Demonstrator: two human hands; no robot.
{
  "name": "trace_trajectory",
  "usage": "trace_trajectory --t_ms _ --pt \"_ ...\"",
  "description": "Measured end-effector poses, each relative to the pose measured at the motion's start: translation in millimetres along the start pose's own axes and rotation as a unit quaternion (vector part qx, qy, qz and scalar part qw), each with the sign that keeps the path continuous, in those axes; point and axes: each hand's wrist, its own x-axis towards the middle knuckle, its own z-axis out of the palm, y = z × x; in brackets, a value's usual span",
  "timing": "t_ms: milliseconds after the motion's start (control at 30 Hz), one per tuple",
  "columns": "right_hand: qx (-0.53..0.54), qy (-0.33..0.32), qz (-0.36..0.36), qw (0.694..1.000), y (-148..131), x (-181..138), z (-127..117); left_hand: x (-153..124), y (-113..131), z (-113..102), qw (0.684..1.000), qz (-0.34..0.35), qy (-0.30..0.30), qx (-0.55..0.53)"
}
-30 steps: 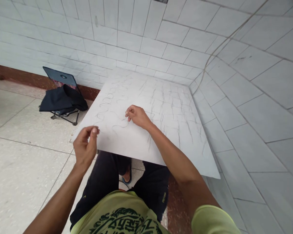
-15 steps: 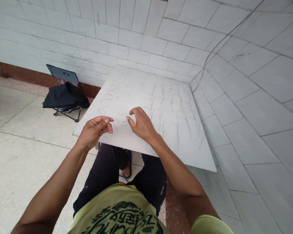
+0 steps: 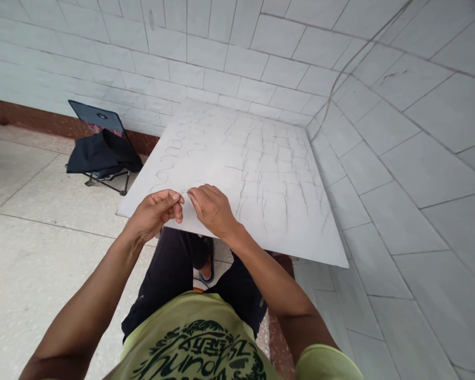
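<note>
Thin dark strand [image 3: 184, 191] between the two pinching hands [image 3: 155, 213] [image 3: 214, 209]

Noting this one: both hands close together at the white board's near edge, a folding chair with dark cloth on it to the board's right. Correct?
Not quite: the head view shows the folding chair, with dark cloth on it, to the left of the white board. The left hand and right hand are close together.

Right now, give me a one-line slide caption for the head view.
Left hand and right hand close together, a fine strand between them, over a white board with thin dark lines.
</note>
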Motion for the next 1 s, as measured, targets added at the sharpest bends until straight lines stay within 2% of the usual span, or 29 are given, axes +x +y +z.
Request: trace_trajectory --t_ms 267,467,733,1000 --pt "0.04 0.011 -0.009 0.999 -3 -5 2 2 0 8 0.994 -0.072 -0.042 -0.076" --pt "0.063 0.029 -0.001 0.998 -4 -14 6 -3 -10 15 0.987 -0.102 -0.037 -0.114" --pt "0.08 0.026 0.004 0.996 9 -17 3 -9 -19 14 0.987 -0.122 -0.046 -0.099" --pt "0.084 0.032 0.012 0.996 14 -19 1 -18 -30 5 0.986 -0.103 -0.074 -0.112"
